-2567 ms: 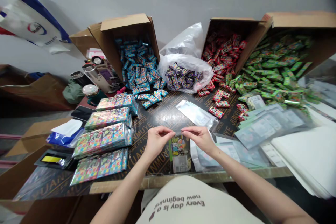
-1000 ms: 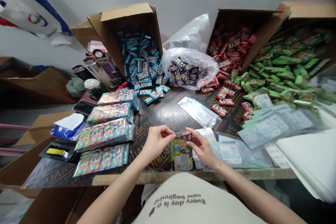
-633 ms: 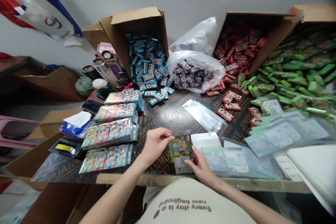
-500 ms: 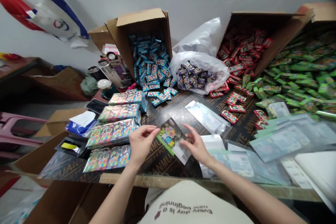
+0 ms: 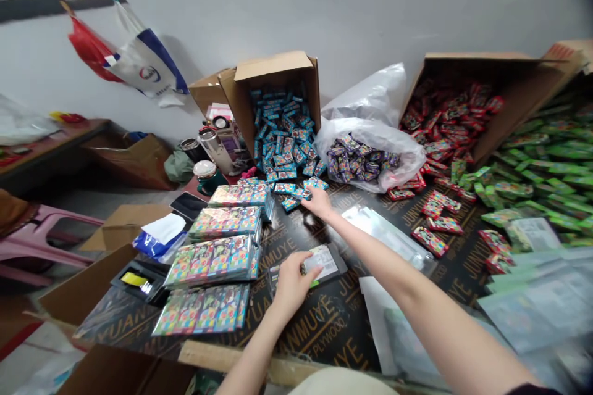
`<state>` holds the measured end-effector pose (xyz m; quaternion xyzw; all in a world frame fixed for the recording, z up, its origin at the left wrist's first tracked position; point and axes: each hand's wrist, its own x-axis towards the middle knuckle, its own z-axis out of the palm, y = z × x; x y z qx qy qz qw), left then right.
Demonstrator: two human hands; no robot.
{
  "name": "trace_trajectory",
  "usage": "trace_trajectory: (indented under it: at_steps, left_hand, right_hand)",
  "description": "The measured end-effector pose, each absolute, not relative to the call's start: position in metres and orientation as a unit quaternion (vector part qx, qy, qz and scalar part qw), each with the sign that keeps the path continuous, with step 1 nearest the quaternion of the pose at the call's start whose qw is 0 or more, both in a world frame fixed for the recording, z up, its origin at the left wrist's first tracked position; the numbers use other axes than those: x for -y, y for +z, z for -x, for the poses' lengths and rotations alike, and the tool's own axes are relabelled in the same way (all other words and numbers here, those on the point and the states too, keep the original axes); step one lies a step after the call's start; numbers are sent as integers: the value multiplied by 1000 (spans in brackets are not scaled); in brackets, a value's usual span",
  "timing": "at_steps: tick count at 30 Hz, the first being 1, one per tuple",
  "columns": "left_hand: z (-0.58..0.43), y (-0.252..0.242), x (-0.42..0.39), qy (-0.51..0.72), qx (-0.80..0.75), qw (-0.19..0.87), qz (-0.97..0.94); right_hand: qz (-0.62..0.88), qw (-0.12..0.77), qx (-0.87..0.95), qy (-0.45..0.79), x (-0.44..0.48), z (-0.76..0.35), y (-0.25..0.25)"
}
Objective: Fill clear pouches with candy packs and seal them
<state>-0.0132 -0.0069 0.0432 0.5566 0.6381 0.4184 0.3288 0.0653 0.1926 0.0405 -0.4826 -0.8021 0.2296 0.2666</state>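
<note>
Head view: the right hand (image 5: 319, 202) is now reaching the loose blue packs (image 5: 284, 188), leaving the printed pouch (image 5: 324, 261) to the left hand (image 5: 293, 278).
Having come off the pouch, the right hand is touching the packs on the far side; whether its grip is holding one, I cannot tell. The left grip is pinching the pouch between thumb and fingers, near the middle of the black surface (image 5: 343, 345), right of the stacked packets (image 5: 210, 259); it seems to be steadying it alone.

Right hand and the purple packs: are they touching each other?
Apart. The head view shows dark tabletop and the edge of the plastic bag between the right hand and the purple packs.
</note>
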Motion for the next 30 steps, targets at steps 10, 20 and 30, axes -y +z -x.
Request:
trace_trajectory:
  at_steps: [10,20,30]
  left_hand:
    - [-10,51,-55,561,-470,658,-177]
    - [-38,61,-43,463,-501,670,-293]
    - [-50,67,-24,480,-421,729,-246]
  right_hand:
    - [324,373,802,336,-84,-172,53]
    - [311,335,818,348,-77,-207,71]
    - [260,319,871,268,-67,-191,71]
